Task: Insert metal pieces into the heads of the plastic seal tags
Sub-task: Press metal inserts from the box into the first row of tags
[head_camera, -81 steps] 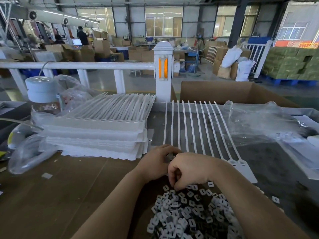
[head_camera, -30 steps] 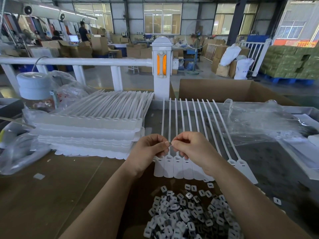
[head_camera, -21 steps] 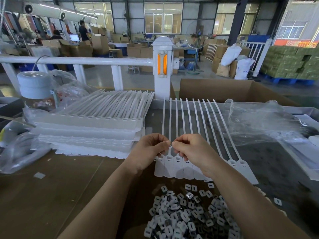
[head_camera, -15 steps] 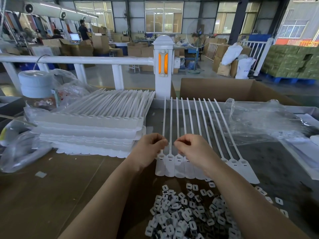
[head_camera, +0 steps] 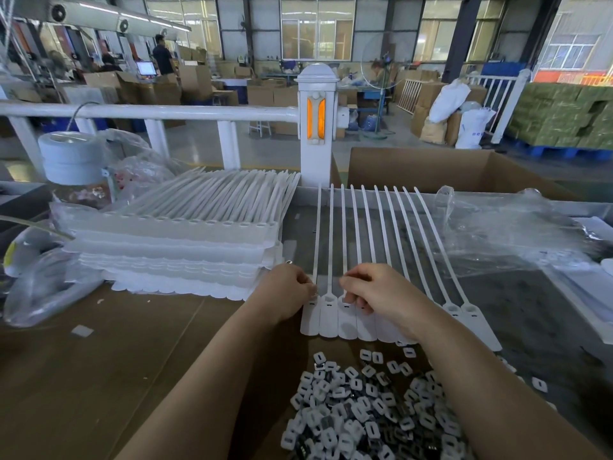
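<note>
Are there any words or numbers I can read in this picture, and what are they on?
None can be read.
White sack by the far fence: faint blue marks, too blurred to read.
Computer screen at the back: lit, too small to read.
Red and orange strip at far right: too blurred to tell whether it carries text.
Seal tags and metal pieces: no print visible.

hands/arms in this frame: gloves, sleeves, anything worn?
Both bare. The left hand and right hand have no gloves, and no rings, watch or bands show. Both forearms are uncovered to the bottom edge of the picture, with no sleeve in view. No markings are visible.
</note>
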